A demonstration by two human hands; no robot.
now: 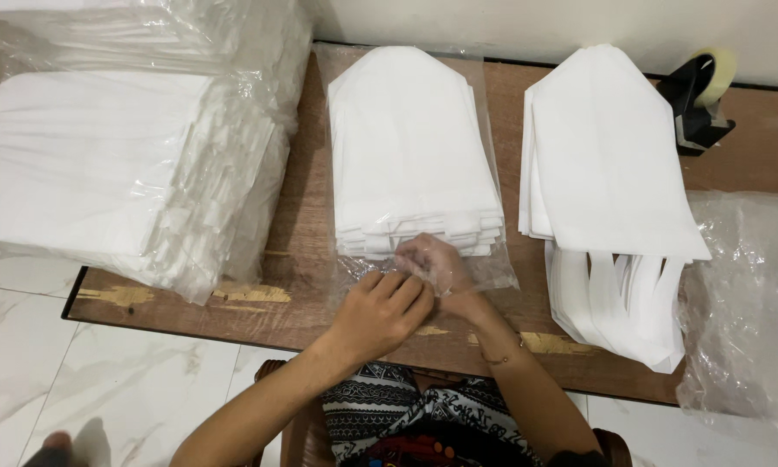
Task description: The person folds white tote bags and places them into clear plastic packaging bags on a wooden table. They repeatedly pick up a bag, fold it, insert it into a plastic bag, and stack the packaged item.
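Note:
A stack of folded white fabric bags [410,147] lies inside a clear plastic sleeve [493,272] in the middle of a low wooden board [302,285]. My left hand [380,311] pinches the sleeve's open near edge. My right hand [432,264] is inside the sleeve's mouth, under the film, touching the near ends of the bags. A thin bracelet sits on my right wrist.
A second loose stack of white bags [609,173] with dangling handles lies to the right. Large plastic-wrapped bundles of white fabric [103,164] fill the left. A black tape dispenser [696,104] stands at the back right. Crumpled clear plastic [743,294] lies far right. Marble floor tiles [103,380] are below.

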